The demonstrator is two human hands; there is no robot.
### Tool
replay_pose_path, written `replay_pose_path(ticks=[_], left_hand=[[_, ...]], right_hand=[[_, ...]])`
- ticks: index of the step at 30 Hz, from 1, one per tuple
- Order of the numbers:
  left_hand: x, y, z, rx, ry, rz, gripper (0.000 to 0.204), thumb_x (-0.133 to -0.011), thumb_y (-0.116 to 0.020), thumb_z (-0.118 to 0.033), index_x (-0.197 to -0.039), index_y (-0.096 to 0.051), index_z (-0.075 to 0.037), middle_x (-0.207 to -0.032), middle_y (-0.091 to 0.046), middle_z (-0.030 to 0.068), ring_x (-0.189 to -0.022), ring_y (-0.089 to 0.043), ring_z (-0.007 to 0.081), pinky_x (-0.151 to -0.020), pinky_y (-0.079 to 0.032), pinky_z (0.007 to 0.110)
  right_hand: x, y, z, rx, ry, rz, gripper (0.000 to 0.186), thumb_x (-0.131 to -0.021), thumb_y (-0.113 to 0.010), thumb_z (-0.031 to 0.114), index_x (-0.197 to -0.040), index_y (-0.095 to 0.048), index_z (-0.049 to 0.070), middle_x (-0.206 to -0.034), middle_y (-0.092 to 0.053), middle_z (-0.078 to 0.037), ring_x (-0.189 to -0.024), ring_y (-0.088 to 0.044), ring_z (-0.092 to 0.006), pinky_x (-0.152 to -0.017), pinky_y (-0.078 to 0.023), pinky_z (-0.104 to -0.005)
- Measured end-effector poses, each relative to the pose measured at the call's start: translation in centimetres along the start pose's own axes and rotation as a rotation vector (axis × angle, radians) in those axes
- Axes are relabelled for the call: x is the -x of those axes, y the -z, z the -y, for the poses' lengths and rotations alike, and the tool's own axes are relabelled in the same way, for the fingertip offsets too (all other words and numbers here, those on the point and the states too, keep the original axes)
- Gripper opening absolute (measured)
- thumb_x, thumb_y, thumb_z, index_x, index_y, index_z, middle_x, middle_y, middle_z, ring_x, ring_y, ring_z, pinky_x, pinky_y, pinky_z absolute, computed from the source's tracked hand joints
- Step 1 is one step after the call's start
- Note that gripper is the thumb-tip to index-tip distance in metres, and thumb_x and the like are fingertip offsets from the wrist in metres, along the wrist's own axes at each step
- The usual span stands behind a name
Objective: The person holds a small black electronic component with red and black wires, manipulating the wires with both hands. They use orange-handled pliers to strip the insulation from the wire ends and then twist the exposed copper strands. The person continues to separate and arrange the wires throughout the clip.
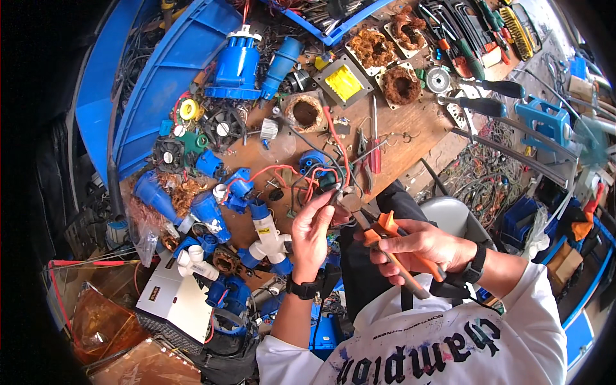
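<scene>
My left hand [312,234] is closed, thumb against fingers, on the end of a dark wire [336,187] near a round, dull metal piece [350,203]. My right hand [420,246] grips pliers with orange handles [387,224], their jaws pointing at that metal piece. Whether the jaws touch it I cannot tell. Just beyond the left fingers, red wires [312,183] and black wires run to a blue plastic fitting [312,160] on the wooden bench [410,144]. A screwdriver with a red handle [376,160] lies beyond my hands, with another pair of pliers [364,168] alongside.
A blue motor-like housing [234,67], square frames with brown fibre [371,48] and a frame with yellow tape [344,82] stand at the back. Blue fittings [208,215] and a white pipe piece [268,240] crowd the left. Hand tools [459,54] lie far right; wire scraps [494,183] cover the floor.
</scene>
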State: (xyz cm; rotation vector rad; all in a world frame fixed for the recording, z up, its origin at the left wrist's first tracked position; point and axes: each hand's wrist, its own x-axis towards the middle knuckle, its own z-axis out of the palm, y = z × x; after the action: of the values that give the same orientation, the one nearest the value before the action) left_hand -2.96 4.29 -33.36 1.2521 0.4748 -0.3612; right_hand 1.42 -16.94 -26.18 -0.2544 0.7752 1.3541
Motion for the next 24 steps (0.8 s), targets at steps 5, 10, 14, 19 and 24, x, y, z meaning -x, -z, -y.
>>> replay_pose_path(ticks=[5,10,14,19,24], left_hand=[[0.1,-0.4,-0.2,-0.006,-0.022,-0.081,0.028,-0.097,-0.052,-0.011,-0.122,-0.057,0.001,-0.089,-0.066,0.0095,-0.079,-0.065,0.0161,-0.076,-0.056,0.030],[0.6,-0.7,0.0,0.005,-0.055,-0.134,0.028,-0.097,-0.053,-0.011,-0.122,-0.057,0.001,-0.090,-0.066,0.0102,-0.080,-0.065,0.0172,-0.075,-0.056,0.031],[0.6,-0.7,-0.3,-0.007,-0.072,-0.144,0.028,-0.097,-0.053,-0.009,-0.122,-0.057,0.001,-0.091,-0.066,0.0103,-0.081,-0.065,0.0174,-0.074,-0.056,0.031],[0.4,-1.2,-1.0,-0.111,-0.088,-0.138,0.027,-0.096,-0.052,-0.007,-0.122,-0.057,0.001,-0.091,-0.066,0.0098,-0.081,-0.065,0.0169,-0.074,-0.056,0.030],[0.5,-1.4,-0.9,-0.090,-0.085,-0.135,0.027,-0.096,-0.052,-0.006,-0.122,-0.057,0.001,-0.092,-0.065,0.0094,-0.082,-0.065,0.0164,-0.075,-0.056,0.029]], right_hand=[[-0.2,0.3,-0.4,0.105,0.057,-0.093,0.027,-0.090,-0.058,0.011,-0.115,-0.051,0.004,-0.100,-0.060,-0.011,-0.079,-0.061,-0.0201,-0.073,-0.053,-0.0348],[1.2,-0.4,0.2,0.034,-0.091,-0.048,0.049,-0.087,-0.056,0.007,-0.131,-0.032,0.004,-0.106,-0.062,-0.016,-0.086,-0.065,-0.0248,-0.081,-0.056,-0.0420],[1.5,0.4,-0.1,0.160,-0.097,-0.096,0.041,-0.089,-0.056,0.008,-0.126,-0.040,0.003,-0.103,-0.062,-0.015,-0.084,-0.065,-0.0222,-0.080,-0.057,-0.0393],[1.0,-1.4,0.2,0.378,-0.058,-0.262,0.021,-0.092,-0.060,0.018,-0.102,-0.051,0.002,-0.084,-0.061,-0.007,-0.069,-0.062,-0.0157,-0.065,-0.055,-0.0313],[0.3,-0.6,-1.2,0.465,0.037,-0.306,0.023,-0.093,-0.062,0.021,-0.083,-0.051,0.003,-0.066,-0.054,-0.001,-0.053,-0.055,-0.0110,-0.050,-0.049,-0.0280]])
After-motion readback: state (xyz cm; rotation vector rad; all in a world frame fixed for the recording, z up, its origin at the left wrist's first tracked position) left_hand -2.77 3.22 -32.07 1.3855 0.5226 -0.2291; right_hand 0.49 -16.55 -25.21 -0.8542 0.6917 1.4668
